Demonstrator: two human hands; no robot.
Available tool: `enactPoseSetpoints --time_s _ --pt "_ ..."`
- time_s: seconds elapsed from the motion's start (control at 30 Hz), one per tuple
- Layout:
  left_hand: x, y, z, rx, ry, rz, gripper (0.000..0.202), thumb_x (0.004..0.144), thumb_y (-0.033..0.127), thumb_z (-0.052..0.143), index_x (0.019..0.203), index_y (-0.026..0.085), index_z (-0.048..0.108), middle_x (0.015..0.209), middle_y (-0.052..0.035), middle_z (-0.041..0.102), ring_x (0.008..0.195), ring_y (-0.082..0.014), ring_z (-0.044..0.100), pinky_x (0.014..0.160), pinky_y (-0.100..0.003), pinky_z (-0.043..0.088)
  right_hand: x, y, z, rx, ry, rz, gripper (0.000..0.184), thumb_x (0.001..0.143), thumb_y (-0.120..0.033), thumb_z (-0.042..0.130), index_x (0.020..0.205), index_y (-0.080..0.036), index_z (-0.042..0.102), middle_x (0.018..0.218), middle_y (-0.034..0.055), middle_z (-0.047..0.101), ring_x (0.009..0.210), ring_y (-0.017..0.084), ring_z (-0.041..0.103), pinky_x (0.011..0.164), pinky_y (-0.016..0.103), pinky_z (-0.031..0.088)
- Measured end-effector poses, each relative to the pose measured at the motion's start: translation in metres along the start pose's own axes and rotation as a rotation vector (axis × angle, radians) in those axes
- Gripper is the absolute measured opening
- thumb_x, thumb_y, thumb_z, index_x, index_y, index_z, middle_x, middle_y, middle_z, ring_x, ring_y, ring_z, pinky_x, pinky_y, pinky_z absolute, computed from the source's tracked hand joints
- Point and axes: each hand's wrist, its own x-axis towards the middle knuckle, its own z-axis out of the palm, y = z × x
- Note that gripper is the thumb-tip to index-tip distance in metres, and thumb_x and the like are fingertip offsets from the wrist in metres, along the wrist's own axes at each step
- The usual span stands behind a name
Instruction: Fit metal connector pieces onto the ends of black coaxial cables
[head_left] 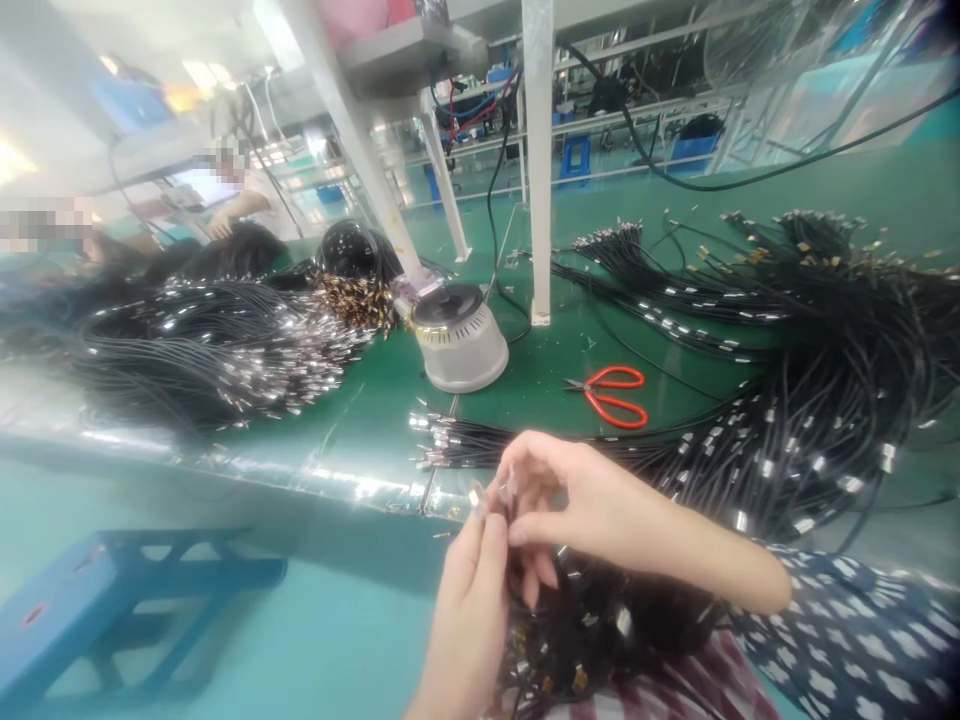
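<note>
Both of my hands meet just in front of the bench edge, with their fingertips close together. My left hand (472, 590) is closed in a pinch, and a small shiny metal end (478, 499) shows at its fingertips. My right hand (551, 500) curls its thumb and fingers around a thin dark cable part, mostly hidden between the hands. Below them, a pile of black cables (622, 610) with metal and gold-coloured ends lies on my lap. A bundle of black cables (480, 442) with silver ends runs along the bench behind my right hand.
Red-handled snips (619, 396) lie on the green bench (540, 385), beside a round white device with a black top (461, 345). Cable heaps lie left (225, 340) and right (817, 360). White posts (538, 160) rise from the bench. A blue stool (112, 600) stands lower left. Other people sit far left.
</note>
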Motion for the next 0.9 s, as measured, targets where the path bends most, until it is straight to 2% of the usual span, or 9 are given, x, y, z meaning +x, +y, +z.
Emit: enactPoseSetpoints --time_s 0.1,0.17,0.23,0.3,0.37,0.57,0.67,0.77,0.9 --pt "0.003 0.000 -0.001 0.013 0.005 0.008 0.032 0.088 0.045 0.059 0.075 0.017 0.065 0.065 -0.0014 0.059 0.059 -0.0133 0.046 0.057 -0.026 0.037 0.002 0.005 0.002 -0.006 0.130 -0.041 0.021 0.075 -0.011 0.068 0.089 -0.018 0.055 0.080 -0.0007 0.068 0.063 0.012 0.066 0.071 0.027 0.052" --pt "0.004 0.002 -0.001 0.020 -0.041 0.004 0.038 0.090 0.044 0.057 0.064 0.016 0.059 0.059 -0.0001 0.053 0.056 -0.0115 0.039 0.055 -0.026 0.033 0.003 0.005 0.002 -0.053 0.225 -0.041 0.014 0.077 -0.015 0.068 0.088 -0.016 0.060 0.084 0.0025 0.069 0.072 0.014 0.065 0.073 0.028 0.051" --pt "0.005 0.004 0.000 -0.001 -0.073 -0.014 0.036 0.091 0.042 0.056 0.066 0.015 0.059 0.057 0.0004 0.052 0.055 -0.0108 0.036 0.054 -0.026 0.030 0.004 0.004 0.002 -0.051 0.271 -0.024 0.011 0.080 -0.023 0.067 0.087 -0.015 0.062 0.080 0.0030 0.069 0.072 0.015 0.064 0.070 0.028 0.051" --pt "0.006 0.005 0.000 -0.050 -0.092 -0.034 0.030 0.091 0.040 0.057 0.076 0.014 0.062 0.057 0.0011 0.053 0.054 -0.0100 0.036 0.053 -0.025 0.028 0.005 0.003 0.002 -0.011 0.260 -0.010 0.011 0.082 -0.026 0.064 0.082 -0.015 0.063 0.070 0.0014 0.067 0.067 0.015 0.063 0.067 0.027 0.050" --pt "0.007 0.005 0.001 -0.098 -0.106 -0.049 0.026 0.090 0.038 0.059 0.082 0.014 0.063 0.057 0.0018 0.053 0.052 -0.0091 0.037 0.052 -0.025 0.027 0.007 0.002 0.003 0.007 0.231 0.008 0.012 0.083 -0.024 0.062 0.075 -0.015 0.061 0.064 0.0004 0.066 0.062 0.014 0.062 0.065 0.026 0.050" --pt "0.016 -0.003 -0.002 -0.162 -0.069 -0.108 0.023 0.086 0.035 0.064 0.080 0.013 0.060 0.046 0.0041 0.050 0.042 -0.0065 0.033 0.045 -0.024 0.021 0.022 0.003 -0.003 -0.109 0.206 0.106 0.012 0.075 -0.015 0.064 0.064 -0.015 0.060 0.059 0.0005 0.067 0.057 0.013 0.058 0.056 0.023 0.044" --pt "0.024 -0.010 -0.005 -0.281 -0.051 -0.102 0.021 0.085 0.033 0.066 0.084 0.012 0.062 0.042 0.0066 0.047 0.037 -0.0041 0.028 0.043 -0.022 0.019 0.046 0.001 -0.015 -0.060 0.184 0.112 0.010 0.074 -0.015 0.069 0.065 -0.013 0.065 0.057 -0.0003 0.065 0.054 0.011 0.055 0.053 0.022 0.042" --pt "0.034 -0.017 -0.008 -0.365 -0.061 -0.099 0.026 0.081 0.037 0.071 0.083 0.012 0.063 0.041 0.0063 0.049 0.034 -0.0024 0.025 0.039 -0.020 0.016 0.086 -0.007 -0.028 -0.002 0.304 0.071 0.004 0.082 -0.015 0.066 0.079 -0.013 0.068 0.064 -0.0025 0.064 0.053 0.006 0.052 0.055 0.018 0.043" --pt "0.042 -0.026 -0.013 -0.435 -0.105 -0.106 0.035 0.074 0.045 0.076 0.079 0.014 0.064 0.038 0.0057 0.051 0.030 -0.0014 0.023 0.035 -0.019 0.016 0.141 -0.020 -0.034 0.148 0.401 0.130 0.015 0.094 -0.023 0.055 0.094 -0.012 0.064 0.073 -0.0008 0.064 0.050 0.004 0.049 0.046 0.016 0.039"
